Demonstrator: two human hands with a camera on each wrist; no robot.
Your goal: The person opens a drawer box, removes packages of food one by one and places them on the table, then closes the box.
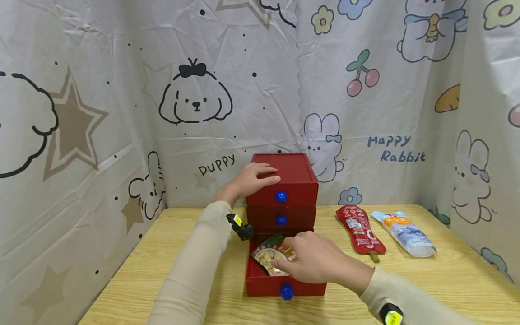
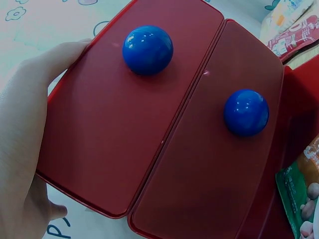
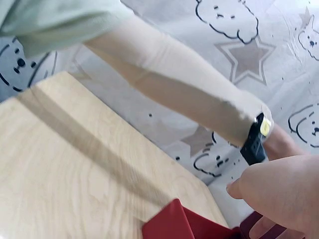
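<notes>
A small red drawer cabinet (image 1: 282, 169) with blue knobs stands on the table. My left hand (image 1: 253, 178) rests on its top left side; the left wrist view shows that hand (image 2: 30, 119) along the cabinet's edge. The bottom drawer (image 1: 264, 286) is pulled out. Inside it lies a green and brown food packet (image 1: 264, 259), partly covered by my right hand (image 1: 314, 257). That hand reaches in over the packet, its thumb extended and its other fingertips hidden. In the right wrist view, the hand (image 3: 284, 189) shows no packet between thumb and fingers.
To the cabinet's right lie a red spouted pouch (image 1: 359, 228) and a blue and white bag (image 1: 406, 232). The wooden table (image 1: 162, 257) is bordered by printed cloth walls (image 1: 260, 99). The upper two drawers are closed.
</notes>
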